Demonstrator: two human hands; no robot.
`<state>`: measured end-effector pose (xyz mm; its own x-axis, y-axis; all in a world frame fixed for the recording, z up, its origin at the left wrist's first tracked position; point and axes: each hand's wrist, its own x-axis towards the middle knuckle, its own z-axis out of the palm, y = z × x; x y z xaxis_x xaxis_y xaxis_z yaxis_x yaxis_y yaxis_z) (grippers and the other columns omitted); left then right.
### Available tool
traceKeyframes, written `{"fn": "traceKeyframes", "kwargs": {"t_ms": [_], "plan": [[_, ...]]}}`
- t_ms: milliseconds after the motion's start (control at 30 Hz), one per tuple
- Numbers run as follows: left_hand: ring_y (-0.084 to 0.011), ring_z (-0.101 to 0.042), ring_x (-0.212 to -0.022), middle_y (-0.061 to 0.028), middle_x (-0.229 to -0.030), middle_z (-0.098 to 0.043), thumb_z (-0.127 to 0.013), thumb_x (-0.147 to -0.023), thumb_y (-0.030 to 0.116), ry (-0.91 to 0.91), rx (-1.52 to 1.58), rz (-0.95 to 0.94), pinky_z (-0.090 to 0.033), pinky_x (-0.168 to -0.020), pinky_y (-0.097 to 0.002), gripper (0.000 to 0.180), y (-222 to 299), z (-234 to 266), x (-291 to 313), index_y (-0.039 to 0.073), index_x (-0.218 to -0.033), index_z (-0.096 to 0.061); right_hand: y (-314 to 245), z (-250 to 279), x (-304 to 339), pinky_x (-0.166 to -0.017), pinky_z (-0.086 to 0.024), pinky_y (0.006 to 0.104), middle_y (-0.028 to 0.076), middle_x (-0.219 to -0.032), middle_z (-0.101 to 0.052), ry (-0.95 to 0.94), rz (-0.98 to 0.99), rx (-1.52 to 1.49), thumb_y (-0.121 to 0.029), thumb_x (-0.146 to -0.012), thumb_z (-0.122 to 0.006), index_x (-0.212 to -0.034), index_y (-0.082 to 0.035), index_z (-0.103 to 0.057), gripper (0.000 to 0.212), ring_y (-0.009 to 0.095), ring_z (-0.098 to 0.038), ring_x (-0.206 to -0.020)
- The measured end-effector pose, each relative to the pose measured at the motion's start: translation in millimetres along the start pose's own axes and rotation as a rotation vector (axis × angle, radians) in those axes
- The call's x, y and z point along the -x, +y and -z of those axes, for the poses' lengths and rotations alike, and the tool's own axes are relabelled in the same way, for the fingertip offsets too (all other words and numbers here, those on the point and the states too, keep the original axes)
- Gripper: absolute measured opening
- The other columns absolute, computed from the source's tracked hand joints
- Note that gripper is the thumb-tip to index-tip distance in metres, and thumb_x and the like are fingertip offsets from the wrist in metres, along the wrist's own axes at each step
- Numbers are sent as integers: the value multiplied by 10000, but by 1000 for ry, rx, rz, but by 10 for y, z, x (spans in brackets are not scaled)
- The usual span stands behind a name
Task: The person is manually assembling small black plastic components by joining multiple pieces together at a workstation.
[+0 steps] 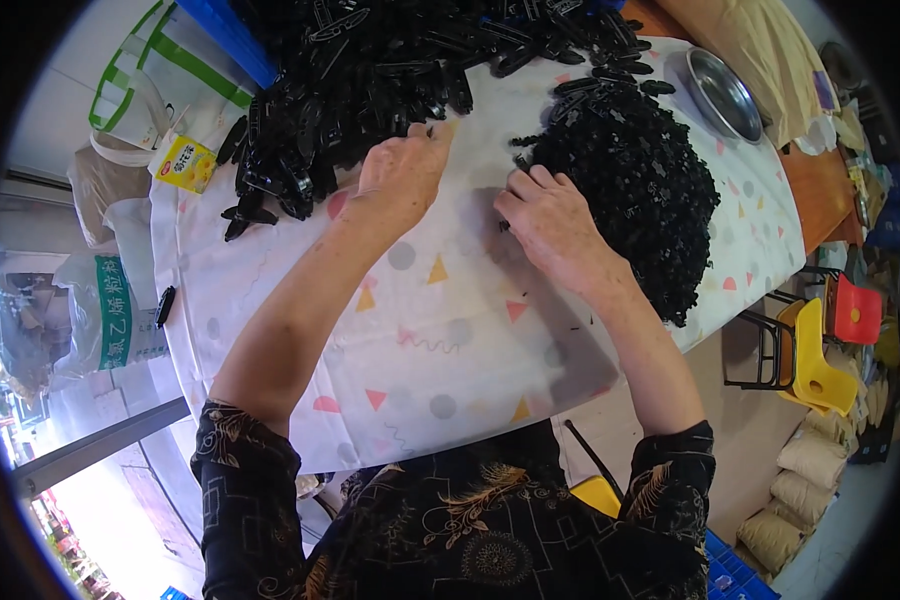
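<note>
A large heap of long, glossy black plastic pieces (310,110) covers the far left of the table. My left hand (407,172) is at its right edge, thumb and fingers pinched together; a bit of black shows by the fingertips, too small to name. To the right rises a mound of small black plastic parts (635,185). Beside its left edge, over the cloth, is my right hand (550,218), its fingers curled in. A dark speck shows under those fingertips, and what they hold is hidden.
A patterned white tablecloth (440,330) covers the table. Behind the mound lies a round metal bowl (722,95). A yellow carton (183,163) stands at the left edge, near one stray black piece (165,307). Yellow (820,360) and red chairs (856,311) stand at the right.
</note>
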<state>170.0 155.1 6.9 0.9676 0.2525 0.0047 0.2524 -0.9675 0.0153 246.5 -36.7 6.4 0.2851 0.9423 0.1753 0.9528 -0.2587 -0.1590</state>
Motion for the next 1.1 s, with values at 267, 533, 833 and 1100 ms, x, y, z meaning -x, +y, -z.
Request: {"fn": "traceKeyframes", "kwargs": {"t_ms": [267,533,833,1100], "plan": [[-330,-626,-808,-142,-916,-653,-625,-795,107,192,818,127,-481,-721,-406,295,152,-102,563,50,-1054,-496,50,-127,337,-710,-475,263,23,-829,-577,226,-363,-721,22,-803,-631,-907,-29,-561,137,120,-571,-764],[-156,-658,-807,-93,-967,-627,-579,-885,125,-82,1722,396,-414,-489,-199,333,593,-139,1534,31,-1187,-477,-173,-129,664,-681,-471,237,33,-810,-592,471,-413,-682,39,-829,-592,-902,-36,-592,105,111,-567,-727],[-216,-672,-864,-113,-1017,-620,-595,-891,103,-86,2034,310,-486,-493,-178,313,748,-55,2098,50,-1186,-504,-208,-151,431,-750,-455,363,66,-874,-542,273,-78,47,-58,-758,-644,-875,-67,-581,133,256,-537,-873],[-227,-668,-907,-131,-1062,-620,-578,-905,119,-98,2170,305,-474,-501,-184,299,709,-46,2279,40,-1182,-498,-314,-96,671,-703,-470,366,71,-836,-561,334,8,96,-71,-768,-652,-820,-60,-574,94,256,-570,-810]]}}
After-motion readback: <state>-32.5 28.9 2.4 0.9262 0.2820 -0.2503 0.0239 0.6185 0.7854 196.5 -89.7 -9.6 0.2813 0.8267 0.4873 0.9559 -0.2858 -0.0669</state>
